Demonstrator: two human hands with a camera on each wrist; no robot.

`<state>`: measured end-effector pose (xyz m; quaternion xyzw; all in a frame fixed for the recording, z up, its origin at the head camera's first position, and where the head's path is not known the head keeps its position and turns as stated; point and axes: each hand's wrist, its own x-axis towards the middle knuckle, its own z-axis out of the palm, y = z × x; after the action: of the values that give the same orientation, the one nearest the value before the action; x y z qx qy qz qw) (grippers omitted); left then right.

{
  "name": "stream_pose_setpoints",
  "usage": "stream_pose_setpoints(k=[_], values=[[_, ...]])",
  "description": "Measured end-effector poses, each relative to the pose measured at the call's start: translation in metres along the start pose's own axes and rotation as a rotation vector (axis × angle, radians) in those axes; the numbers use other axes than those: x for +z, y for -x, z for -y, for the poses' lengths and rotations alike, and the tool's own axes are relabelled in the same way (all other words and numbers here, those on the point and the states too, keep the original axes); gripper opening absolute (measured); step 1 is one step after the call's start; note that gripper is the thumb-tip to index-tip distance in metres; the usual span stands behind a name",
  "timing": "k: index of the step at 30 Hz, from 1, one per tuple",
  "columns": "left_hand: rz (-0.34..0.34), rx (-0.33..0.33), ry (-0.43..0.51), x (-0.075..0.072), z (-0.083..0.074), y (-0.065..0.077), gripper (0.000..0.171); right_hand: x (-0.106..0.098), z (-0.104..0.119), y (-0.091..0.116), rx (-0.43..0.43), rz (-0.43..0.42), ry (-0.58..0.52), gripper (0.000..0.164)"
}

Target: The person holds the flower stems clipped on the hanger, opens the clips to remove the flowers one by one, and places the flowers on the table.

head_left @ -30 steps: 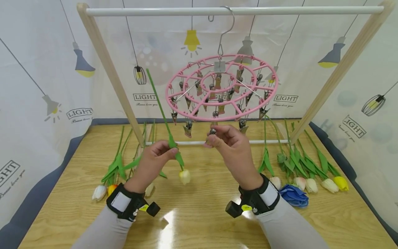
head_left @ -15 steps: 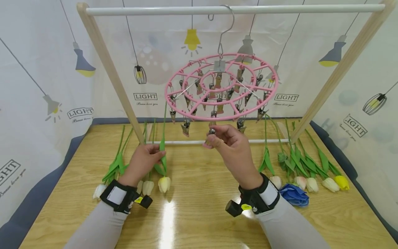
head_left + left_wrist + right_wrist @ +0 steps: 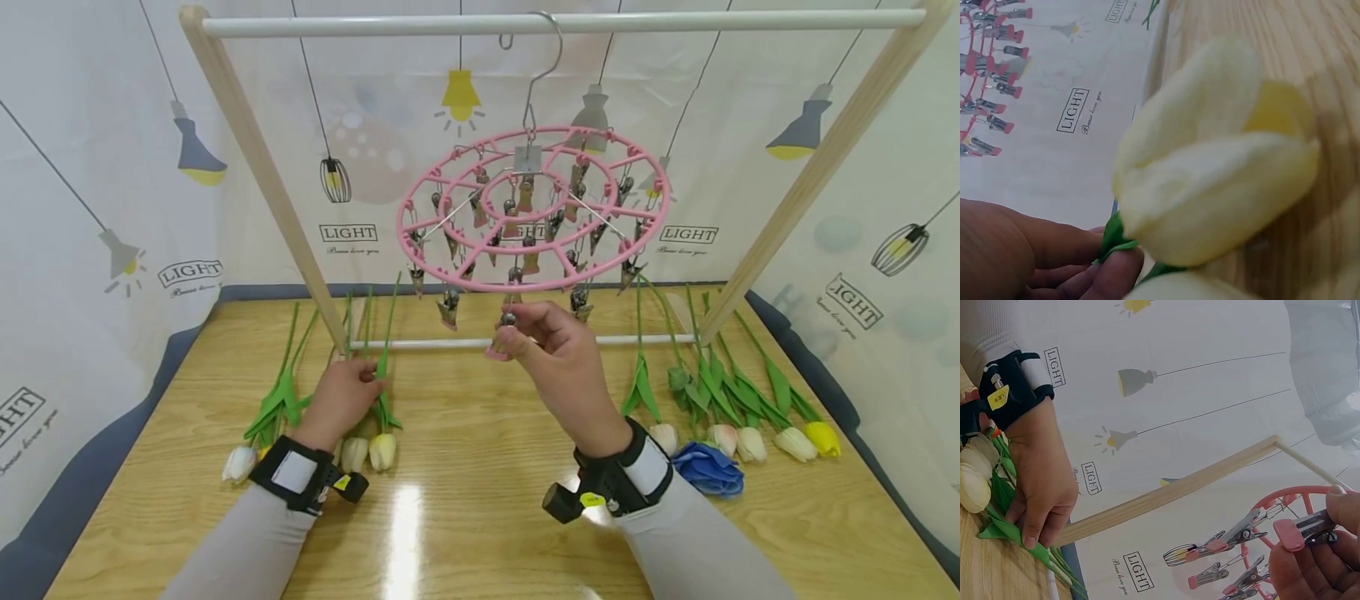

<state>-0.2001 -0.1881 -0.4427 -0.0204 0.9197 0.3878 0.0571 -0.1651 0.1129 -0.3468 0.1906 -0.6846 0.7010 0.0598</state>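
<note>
My left hand (image 3: 341, 404) is low over the left side of the table, pinching a pale yellow tulip (image 3: 382, 452) by its green leaf and stem. The bloom (image 3: 1210, 169) fills much of the left wrist view, with thumb and fingers just beyond it. Another cream tulip (image 3: 354, 455) lies right beside it, partly behind the hand. In the middle, my right hand (image 3: 566, 371) pinches a metal clip (image 3: 1313, 529) with pink tips between thumb and fingers. That clip hangs from the front of a pink round clip hanger (image 3: 480, 287).
A rack with wooden posts (image 3: 262, 167) and a white top bar (image 3: 375, 26) carries the hanger. Several tulips and a blue flower (image 3: 708, 469) lie on the right of the table. More tulips, one a white tulip (image 3: 239, 463), lie at the far left.
My left hand has moved down and left with the yellow tulip, from upright in the air to beside the other tulips on the table. The right hand stays on the clip.
</note>
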Motion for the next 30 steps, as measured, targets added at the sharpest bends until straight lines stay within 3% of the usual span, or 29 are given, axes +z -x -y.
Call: stream_pose_setpoints(k=[7,18,23,30], values=[[-0.015,0.035,-0.101,0.004,0.003,-0.001,0.039,0.001,-0.001,0.001,0.004,-0.004,0.026,0.03],[-0.019,0.065,-0.129,0.005,0.0,0.004,0.04,0.002,-0.004,0.001,-0.052,0.006,0.02,0.036],[-0.023,0.072,-0.152,0.005,-0.003,0.003,0.041,-0.004,-0.006,0.004,0.004,0.06,0.016,0.046],[-0.055,0.095,-0.132,0.003,-0.005,0.0,0.041,-0.025,-0.01,0.015,0.104,0.094,0.148,0.049]])
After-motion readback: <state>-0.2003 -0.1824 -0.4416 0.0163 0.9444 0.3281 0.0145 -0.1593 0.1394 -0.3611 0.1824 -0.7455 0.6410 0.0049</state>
